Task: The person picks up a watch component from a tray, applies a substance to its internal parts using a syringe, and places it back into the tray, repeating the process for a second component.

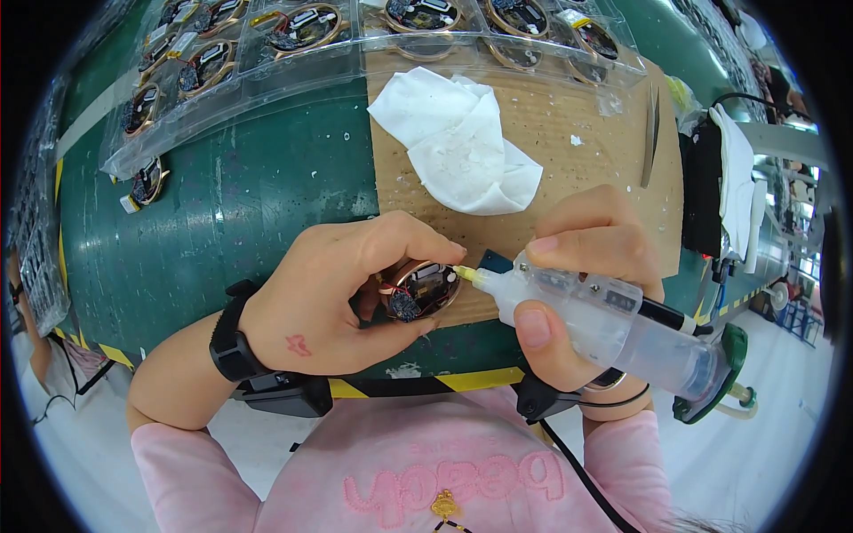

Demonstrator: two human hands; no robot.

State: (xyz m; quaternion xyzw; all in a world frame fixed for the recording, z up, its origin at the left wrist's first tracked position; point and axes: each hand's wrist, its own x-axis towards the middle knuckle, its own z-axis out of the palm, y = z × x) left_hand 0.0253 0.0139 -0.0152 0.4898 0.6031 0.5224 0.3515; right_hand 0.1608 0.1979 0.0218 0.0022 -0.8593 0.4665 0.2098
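My left hand point(333, 284) is closed around the rim of a round watch case point(428, 289) with a rose-gold edge, a dark circuit board and thin red wires inside. In my right hand point(591, 266) is a glue dispensing syringe point(582, 313), translucent white with a yellow needle tip point(466, 273) and a green cap at its rear. The tip points left and meets the right inner edge of the case, near a small white spot. A small dark flat piece point(495, 261) lies just behind the nozzle, partly hidden.
A crumpled white cloth point(462, 142) rests on the cardboard sheet point(569, 124). Tweezers point(652, 138) lie at its right. Clear plastic trays point(293, 67) along the back hold several similar cases. Another open case point(148, 182) sits on the green mat point(267, 186) at left.
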